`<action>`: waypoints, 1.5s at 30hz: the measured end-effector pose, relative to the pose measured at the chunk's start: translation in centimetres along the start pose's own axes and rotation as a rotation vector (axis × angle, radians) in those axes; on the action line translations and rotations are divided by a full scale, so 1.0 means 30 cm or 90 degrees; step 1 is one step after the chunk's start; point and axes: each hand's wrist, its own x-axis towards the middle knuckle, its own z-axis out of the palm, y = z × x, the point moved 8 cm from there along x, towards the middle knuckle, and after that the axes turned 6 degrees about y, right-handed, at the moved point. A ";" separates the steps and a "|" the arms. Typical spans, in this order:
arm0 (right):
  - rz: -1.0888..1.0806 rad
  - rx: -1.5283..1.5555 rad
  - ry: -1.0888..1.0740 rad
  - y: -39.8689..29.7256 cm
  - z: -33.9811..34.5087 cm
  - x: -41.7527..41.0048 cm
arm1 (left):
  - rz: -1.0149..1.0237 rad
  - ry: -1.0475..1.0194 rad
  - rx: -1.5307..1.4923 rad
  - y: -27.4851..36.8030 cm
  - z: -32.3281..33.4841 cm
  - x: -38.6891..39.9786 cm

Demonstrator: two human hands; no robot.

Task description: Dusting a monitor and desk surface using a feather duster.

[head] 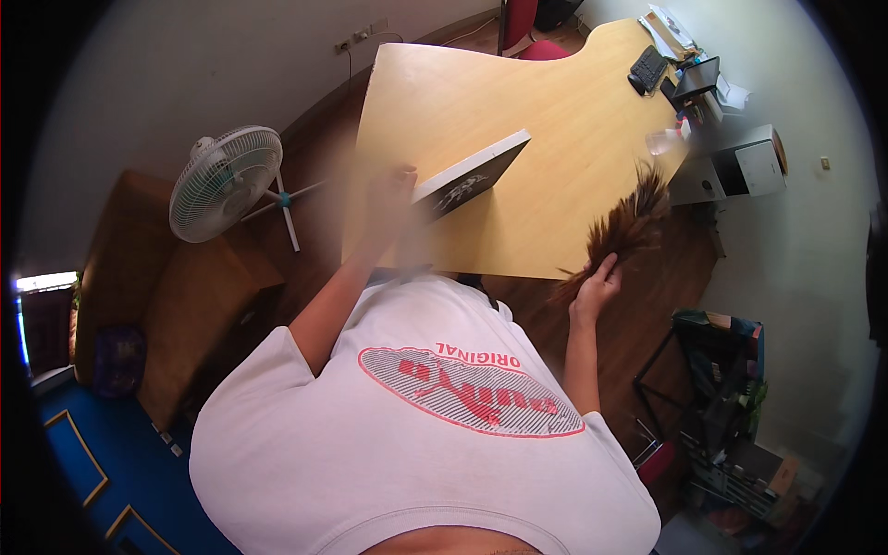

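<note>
My left hand point(394, 194), blurred by a smudge over that part of the view, grips the left end of a thin framed panel point(466, 187). The panel has white edges and a dark face with a pale drawing on it. It is held on edge over the light wood desk point(444, 90); whether its lower edge touches the desktop I cannot tell. In my right hand point(598, 288) is a brown feather duster point(624, 222), held near the base of its feathers. The duster's feathers point away from me, over the desk's right edge, and its handle is hidden.
A white pedestal fan point(225, 184) stands left of the desk. At the desk's far right are a keyboard point(649, 68), a mouse point(636, 84), a monitor point(697, 78) and a spray bottle point(664, 141). A white printer point(760, 166) sits beyond the right edge. A red chair point(520, 28) stands behind.
</note>
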 end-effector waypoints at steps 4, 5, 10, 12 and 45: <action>-0.185 -0.084 -0.196 -0.123 0.236 -0.082 | 0.028 0.019 0.002 -0.042 -0.002 -0.005; -0.194 -0.081 -0.271 -0.154 0.314 -0.117 | 0.063 0.032 0.019 -0.039 -0.006 -0.005; -0.269 0.025 -0.458 -0.238 0.653 -0.257 | 0.042 0.027 -0.025 -0.010 0.009 -0.006; -0.262 0.070 -0.502 -0.261 0.738 -0.282 | 0.046 0.035 -0.025 0.003 -0.001 -0.009; 0.055 0.112 -0.564 -0.087 0.803 -0.271 | -0.294 0.197 0.215 -0.979 -0.818 -0.177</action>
